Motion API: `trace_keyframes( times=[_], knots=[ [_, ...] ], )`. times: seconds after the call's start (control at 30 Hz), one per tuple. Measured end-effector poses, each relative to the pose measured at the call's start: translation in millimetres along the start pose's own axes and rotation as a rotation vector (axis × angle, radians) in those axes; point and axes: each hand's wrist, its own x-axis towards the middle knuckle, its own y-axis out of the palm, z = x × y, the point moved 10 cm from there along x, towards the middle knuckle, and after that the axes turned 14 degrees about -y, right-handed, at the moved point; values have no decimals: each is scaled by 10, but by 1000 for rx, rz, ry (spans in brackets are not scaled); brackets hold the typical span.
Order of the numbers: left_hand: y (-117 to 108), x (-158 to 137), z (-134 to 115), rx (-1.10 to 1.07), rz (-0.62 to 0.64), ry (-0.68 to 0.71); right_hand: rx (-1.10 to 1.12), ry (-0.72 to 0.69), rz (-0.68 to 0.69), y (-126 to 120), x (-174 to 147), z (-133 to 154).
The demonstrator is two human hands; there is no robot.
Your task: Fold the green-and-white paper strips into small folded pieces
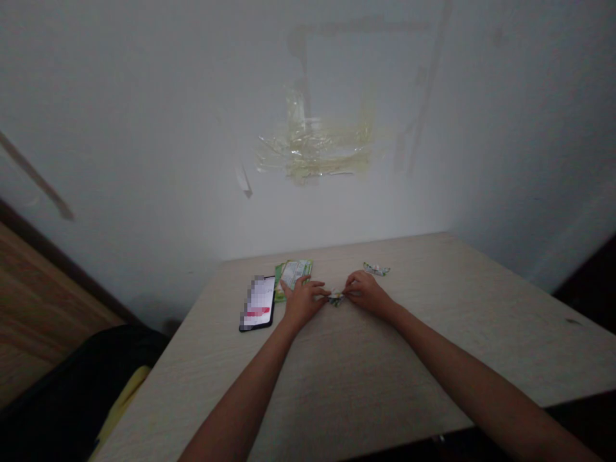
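Between my two hands, low over the table, is a small crumpled or folded wrapper (335, 298), white with green and dark print. The fingertips of my left hand (302, 301) pinch its left end, while its other fingers spread near the green packets (297, 272). At the right end, the thumb and fingers of my right hand (367, 292) close on the same wrapper. Just beyond my right hand lies a second narrow folded wrapper (376, 269) with similar print. Fine detail of the held piece is too small to make out.
A phone (260, 301) with a lit screen lies left of the packets. The pale wooden table (308, 378) meets a white wall (192, 160) bearing yellowed clear tape (317, 151). Dark cloth (96, 366) and a yellow piece (126, 394) are beyond the table's left edge.
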Motion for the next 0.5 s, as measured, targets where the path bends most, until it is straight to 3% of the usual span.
trace_keyframes(
  times=[0.5],
  knots=[
    [-60,-47,-58,67,-2,-13,1,12,23,8,1,51]
  ],
)
